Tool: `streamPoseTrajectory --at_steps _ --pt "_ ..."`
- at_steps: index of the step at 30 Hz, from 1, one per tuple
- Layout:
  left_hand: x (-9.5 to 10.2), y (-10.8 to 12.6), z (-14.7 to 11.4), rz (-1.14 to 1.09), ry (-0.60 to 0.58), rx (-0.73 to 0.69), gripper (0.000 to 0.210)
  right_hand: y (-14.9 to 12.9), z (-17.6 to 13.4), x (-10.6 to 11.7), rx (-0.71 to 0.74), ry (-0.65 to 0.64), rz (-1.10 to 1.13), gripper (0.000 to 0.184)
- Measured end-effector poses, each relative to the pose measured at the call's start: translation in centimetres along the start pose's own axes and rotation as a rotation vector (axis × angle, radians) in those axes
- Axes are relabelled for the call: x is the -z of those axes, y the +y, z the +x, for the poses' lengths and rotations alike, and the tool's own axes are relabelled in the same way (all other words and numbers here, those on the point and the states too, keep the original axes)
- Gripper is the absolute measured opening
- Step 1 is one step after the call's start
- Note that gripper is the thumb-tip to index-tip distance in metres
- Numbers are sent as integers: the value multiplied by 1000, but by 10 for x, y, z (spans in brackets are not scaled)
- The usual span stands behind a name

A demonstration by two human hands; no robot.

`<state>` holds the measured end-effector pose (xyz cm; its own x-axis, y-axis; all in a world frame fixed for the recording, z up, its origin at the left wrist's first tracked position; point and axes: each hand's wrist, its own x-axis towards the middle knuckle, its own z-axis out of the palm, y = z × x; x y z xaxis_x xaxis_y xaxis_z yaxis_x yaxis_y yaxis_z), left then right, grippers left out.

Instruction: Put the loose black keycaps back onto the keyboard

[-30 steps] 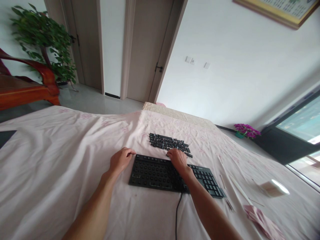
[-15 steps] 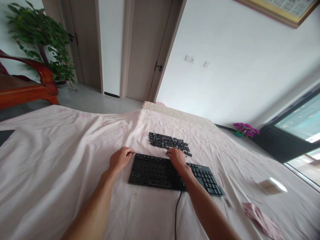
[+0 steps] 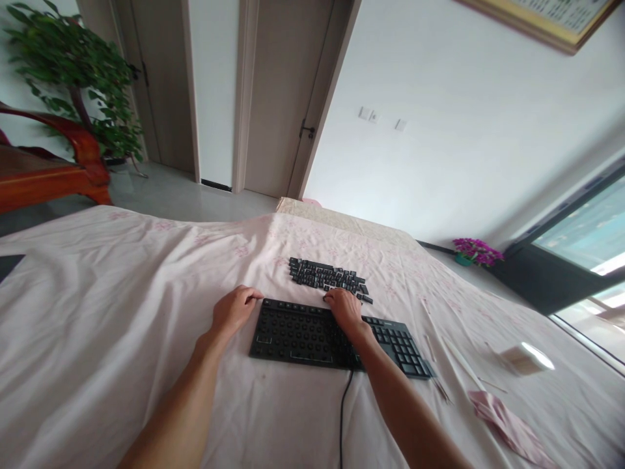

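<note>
A black keyboard lies tilted on the pale floral cloth. Its main block shows bare key posts, while the number pad at its right end still bears keys. My left hand is closed, its fingertips at the keyboard's upper left corner. Across the keyboard's middle reaches my right hand, fingers curled at the far edge; what they pinch, if anything, is too small to tell. Just beyond that hand, loose black keycaps lie in rough rows on the cloth.
A black cable runs from the keyboard towards me. To the right lie thin sticks, a pink cloth and a round whitish container. A wooden chair and a leafy plant stand at the far left.
The view has shifted slightly. Both hands keep the same places against the keyboard, and the keycaps look unchanged.
</note>
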<state>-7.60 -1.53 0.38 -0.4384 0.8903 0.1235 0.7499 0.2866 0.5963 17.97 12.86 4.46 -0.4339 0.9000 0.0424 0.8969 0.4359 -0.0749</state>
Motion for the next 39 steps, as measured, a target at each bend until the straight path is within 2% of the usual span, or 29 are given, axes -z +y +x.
streamPoseTrajectory --at_steps 10,19,28,39 --pt "3 3 -1 2 -13 3 25 12 -29 22 165 64 145 27" --pt "0 0 0 -7 -17 5 25 15 -45 15 275 74 228 26" --pt "3 2 -1 -3 -12 6 25 10 -44 13 300 78 117 25" --pt "4 3 -2 1 -21 14 26 -2 -53 10 344 134 -159 20"
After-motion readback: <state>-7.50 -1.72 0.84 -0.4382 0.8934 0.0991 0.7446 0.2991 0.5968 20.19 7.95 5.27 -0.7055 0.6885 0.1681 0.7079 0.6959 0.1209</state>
